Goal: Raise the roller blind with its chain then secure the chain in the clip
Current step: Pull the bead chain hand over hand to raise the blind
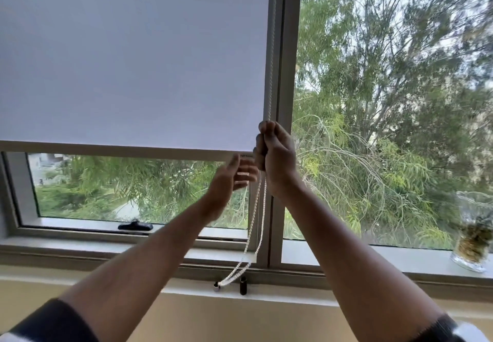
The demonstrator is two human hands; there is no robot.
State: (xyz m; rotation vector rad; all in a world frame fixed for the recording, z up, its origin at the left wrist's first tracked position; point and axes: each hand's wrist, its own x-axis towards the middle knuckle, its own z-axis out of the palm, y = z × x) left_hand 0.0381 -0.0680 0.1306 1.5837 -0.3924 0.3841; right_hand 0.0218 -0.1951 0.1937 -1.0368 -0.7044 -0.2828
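The biggest risk I see is pulling the wrong strand of the chain (262, 203): two strands hang below my right hand (274, 155), and dragging on the wrong one would send the roller blind (133, 61) down instead of up. Pulling at an angle away from the window frame (284, 75) could also jam the beads at the top, which I cannot see from here. A slipping grip would let the blind's bottom bar (120, 147) stall where it is, low over the pane with only a strip of glass showing under it. My right hand is closed in a fist around the chain beside the blind's right edge, just above the bar's end, with the chain running taut upward from it. My left hand (232, 176) is open, fingers spread and blurred, just beside the hanging strands; I cannot tell whether it touches them. The loop's lower end reaches the sill (106, 245) and meets a small white fitting (216, 287), probably the clip, next to a short black piece (243, 285). Fastening there looks fiddly if the loop ends up twisted.
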